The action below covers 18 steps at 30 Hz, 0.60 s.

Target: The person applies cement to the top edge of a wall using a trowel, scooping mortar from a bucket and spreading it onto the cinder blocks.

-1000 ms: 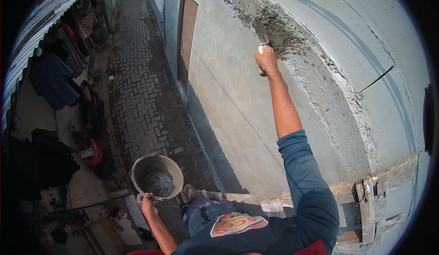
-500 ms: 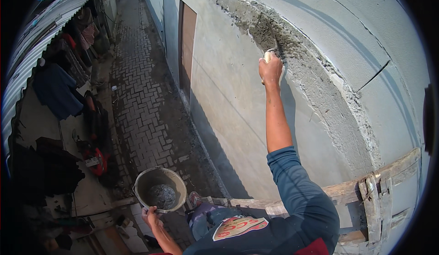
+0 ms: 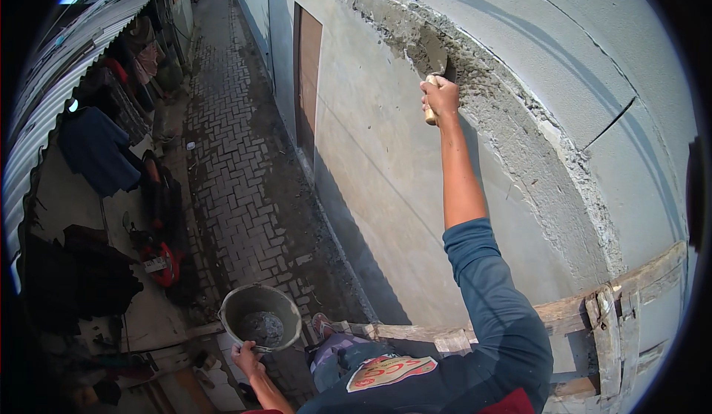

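My right hand (image 3: pixel 440 98) is closed around the pale wooden handle of a trowel (image 3: pixel 430 114). The trowel's blade is at a strip of rough, wet mortar (image 3: pixel 475 80) on the wall, and it is hard to tell apart from the mortar. Low on the left, my left hand (image 3: pixel 247 357) grips the near rim of a dark bucket (image 3: pixel 290 314). Some grey mortar (image 3: pixel 265 328) lies at the bucket's bottom. The bucket is tilted a little, its mouth facing up.
Below the mortar strip is a smooth plastered wall (image 3: pixel 386 169); pale blocks (image 3: pixel 564 65) rise above it. A wooden plank frame (image 3: pixel 604 325) stands at right. Far below runs a paved alley (image 3: pixel 230 169), with a red motorbike (image 3: pixel 159 262) and hanging clothes (image 3: pixel 100 150) under a corrugated roof (image 3: pixel 44 110).
My right hand has moved slightly up and the trowel has turned, showing more of its handle below my fist. A smoother mortar patch shows by the blade. The bucket has tipped a little.
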Motion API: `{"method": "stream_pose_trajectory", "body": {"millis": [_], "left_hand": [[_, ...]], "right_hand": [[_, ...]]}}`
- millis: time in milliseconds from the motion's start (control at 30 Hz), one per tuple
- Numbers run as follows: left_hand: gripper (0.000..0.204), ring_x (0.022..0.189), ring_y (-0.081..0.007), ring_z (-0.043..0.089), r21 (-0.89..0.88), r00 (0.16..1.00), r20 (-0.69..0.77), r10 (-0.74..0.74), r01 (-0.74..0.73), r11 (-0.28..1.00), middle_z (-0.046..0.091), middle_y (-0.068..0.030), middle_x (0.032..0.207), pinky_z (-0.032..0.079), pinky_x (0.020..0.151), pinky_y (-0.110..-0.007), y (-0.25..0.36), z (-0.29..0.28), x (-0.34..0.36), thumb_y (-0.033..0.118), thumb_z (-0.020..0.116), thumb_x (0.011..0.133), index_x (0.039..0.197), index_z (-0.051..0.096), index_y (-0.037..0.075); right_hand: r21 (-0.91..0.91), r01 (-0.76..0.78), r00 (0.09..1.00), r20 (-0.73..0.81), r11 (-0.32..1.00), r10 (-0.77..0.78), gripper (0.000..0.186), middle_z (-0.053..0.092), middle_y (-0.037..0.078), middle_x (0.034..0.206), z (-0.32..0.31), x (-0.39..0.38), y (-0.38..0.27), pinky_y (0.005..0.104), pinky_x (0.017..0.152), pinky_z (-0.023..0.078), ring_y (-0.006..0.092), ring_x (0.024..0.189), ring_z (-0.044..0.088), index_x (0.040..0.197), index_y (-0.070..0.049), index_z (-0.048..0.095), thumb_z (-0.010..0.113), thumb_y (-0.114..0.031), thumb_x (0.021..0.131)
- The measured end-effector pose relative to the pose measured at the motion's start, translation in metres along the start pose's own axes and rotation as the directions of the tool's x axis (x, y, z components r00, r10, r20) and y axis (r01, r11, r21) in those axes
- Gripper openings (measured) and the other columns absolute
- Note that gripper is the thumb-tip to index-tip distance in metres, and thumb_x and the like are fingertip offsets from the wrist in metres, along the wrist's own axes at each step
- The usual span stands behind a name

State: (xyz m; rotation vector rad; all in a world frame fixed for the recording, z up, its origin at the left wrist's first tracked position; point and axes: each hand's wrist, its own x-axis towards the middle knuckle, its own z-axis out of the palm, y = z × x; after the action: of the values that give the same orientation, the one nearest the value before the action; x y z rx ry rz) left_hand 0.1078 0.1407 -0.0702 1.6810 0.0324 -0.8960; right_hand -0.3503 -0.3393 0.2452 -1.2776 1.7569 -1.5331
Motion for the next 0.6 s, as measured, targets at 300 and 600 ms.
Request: {"method": "stream_pose_trajectory", "body": {"millis": [300, 600], "left_hand": [[0.022, 0.058, -0.0166, 0.058, -0.205, 0.995, 0.052, -0.084, 0.093, 0.974, 0.059, -0.0036, 0.078, 0.048, 0.045, -0.027, 0.005, -0.013, -0.015, -0.001, 0.060, 0.069, 0.089, 0.054, 0.007], [0.020, 0.059, -0.0146, 0.056, -0.068, 0.995, 0.064, -0.070, 0.074, 0.995, 0.055, -0.0014, 0.076, 0.049, 0.048, -0.031, -0.021, -0.032, -0.004, 0.003, 0.061, 0.069, 0.086, 0.052, 0.010]], "right_hand": [[-0.111, 0.040, 0.999, 0.020, 0.993, -0.038, 0.022, 0.061, 0.006, 0.071, 0.007, -0.032, 0.023, 0.0283, 0.040, 0.047, 0.0115, 0.050, 0.056, 0.099, 0.002, 0.065, 0.069, -0.007, 0.080], [0.046, 0.037, 0.998, -0.050, 0.998, -0.035, 0.033, 0.060, 0.006, 0.068, -0.005, -0.031, -0.005, 0.0278, 0.040, 0.046, 0.0118, 0.050, 0.056, 0.111, 0.003, 0.064, 0.069, -0.009, 0.081]]}}
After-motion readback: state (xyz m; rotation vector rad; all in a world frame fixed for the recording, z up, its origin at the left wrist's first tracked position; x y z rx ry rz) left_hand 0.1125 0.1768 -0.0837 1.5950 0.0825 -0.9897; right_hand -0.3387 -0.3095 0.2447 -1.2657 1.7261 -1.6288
